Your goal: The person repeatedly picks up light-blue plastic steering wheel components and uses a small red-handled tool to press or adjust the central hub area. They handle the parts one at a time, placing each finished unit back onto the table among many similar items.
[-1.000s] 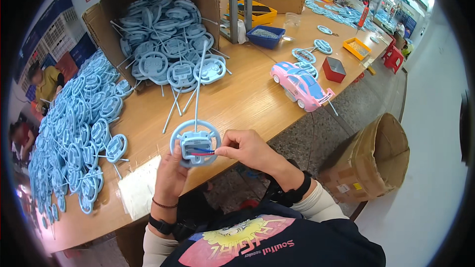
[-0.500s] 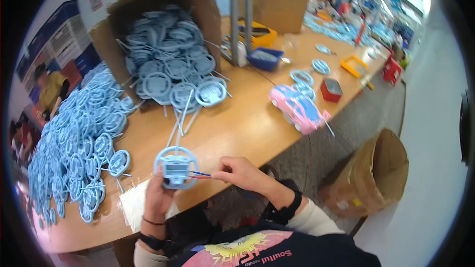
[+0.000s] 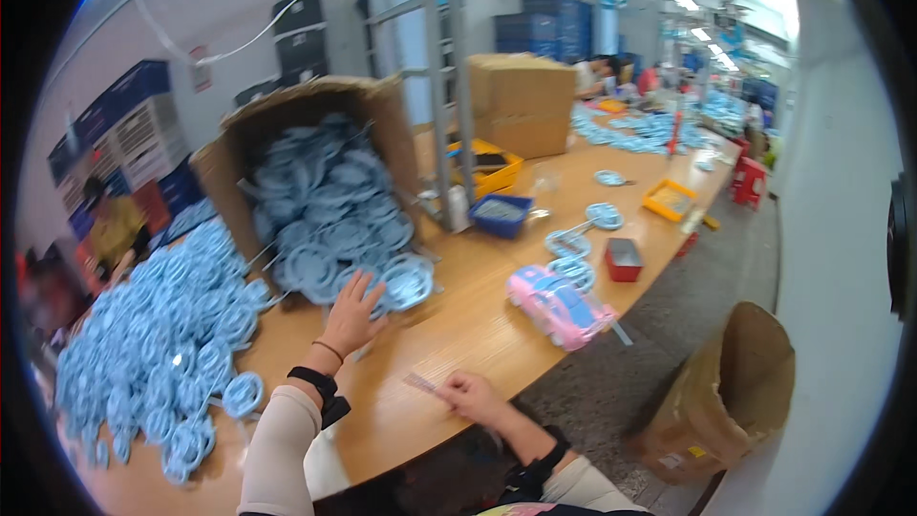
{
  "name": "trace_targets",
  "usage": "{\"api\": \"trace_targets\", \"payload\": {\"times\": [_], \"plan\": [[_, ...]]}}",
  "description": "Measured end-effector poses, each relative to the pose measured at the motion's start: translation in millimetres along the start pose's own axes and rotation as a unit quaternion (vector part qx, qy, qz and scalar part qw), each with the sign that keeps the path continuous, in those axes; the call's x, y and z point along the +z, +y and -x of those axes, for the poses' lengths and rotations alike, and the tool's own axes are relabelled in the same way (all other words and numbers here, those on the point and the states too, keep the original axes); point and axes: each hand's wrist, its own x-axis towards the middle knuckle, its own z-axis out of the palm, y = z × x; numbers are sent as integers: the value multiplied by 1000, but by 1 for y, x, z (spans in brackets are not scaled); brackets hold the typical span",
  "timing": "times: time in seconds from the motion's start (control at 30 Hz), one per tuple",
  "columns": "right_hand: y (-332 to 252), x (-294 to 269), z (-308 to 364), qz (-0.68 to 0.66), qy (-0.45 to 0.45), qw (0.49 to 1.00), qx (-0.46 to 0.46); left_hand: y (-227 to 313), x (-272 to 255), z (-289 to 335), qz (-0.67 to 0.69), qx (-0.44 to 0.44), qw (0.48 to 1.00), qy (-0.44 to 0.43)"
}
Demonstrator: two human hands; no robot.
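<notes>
Nearest, the right hand (image 3: 470,396) hangs above the tabletop (image 3: 458,320), thumb and fingers pinching thin strands (image 3: 420,383) that point toward the left. Half a second ago it held red and blue wires running into a light-blue toy steering wheel in the left hand (image 3: 353,315); now no wheel sits between the two hands. The left hand has moved forward to the mouth of the cardboard box (image 3: 394,134), its fingers spread and no grip visible, just in front of the blue wheels (image 3: 315,268) heaped there. My judgement is that the strands are now apart from that wheel, and the left hand is free of it.

Farther right, the pink toy car (image 3: 559,306) rests on the tabletop, with loose blue wheels (image 3: 570,274) and a red container (image 3: 624,260) behind it.

As for what is unclear: the right hand's strands are too blurred to show their colours surely or how many there are. The left forearm partly covers a pale sheet (image 3: 325,473) at the near edge. The left hand hides part of a wheel behind it; whether they touch, or whether that is the wheel held earlier, I cannot tell. Wheels deep in the box merge into blur, and the people at the far end are smeared and partly blocked.
</notes>
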Motion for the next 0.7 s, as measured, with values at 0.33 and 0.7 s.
{"api": "trace_targets", "payload": {"times": [0.33,0.7], "plan": [[9,-12,4,-78,2,994,-72,59,34,-58,-75,-39,995,-50],[-29,3,17,-146,54,988,-11,122,-113,62,576,-332,705,247]]}}
